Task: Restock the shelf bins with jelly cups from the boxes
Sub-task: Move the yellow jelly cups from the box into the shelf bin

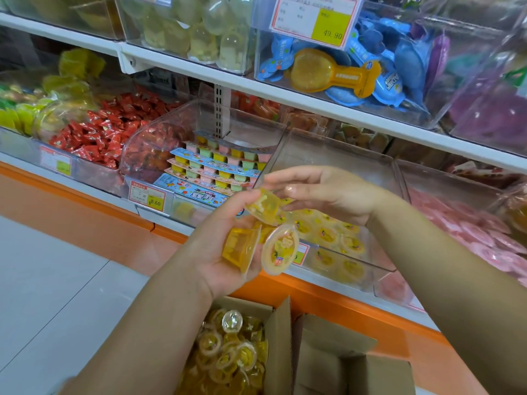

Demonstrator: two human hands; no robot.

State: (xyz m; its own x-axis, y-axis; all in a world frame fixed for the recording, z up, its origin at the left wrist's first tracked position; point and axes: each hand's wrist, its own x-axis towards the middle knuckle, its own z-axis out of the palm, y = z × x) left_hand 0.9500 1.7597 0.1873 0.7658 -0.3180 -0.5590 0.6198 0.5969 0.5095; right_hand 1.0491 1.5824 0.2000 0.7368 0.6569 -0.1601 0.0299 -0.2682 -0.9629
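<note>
l hand (216, 238), palm up, grasps three yellow jelly cups (281, 249) just in front of the clear shelf bin (342, 155), which has more of the same cups on its bottom. r hand (328, 192) is over the bin, fingers touching the top cup in the l hand; can't tell if it's pinching or just resting. open cardboard box (278, 337) below the hands is full of yellow cups, 2nd box (356, 366) beside it.
</note>
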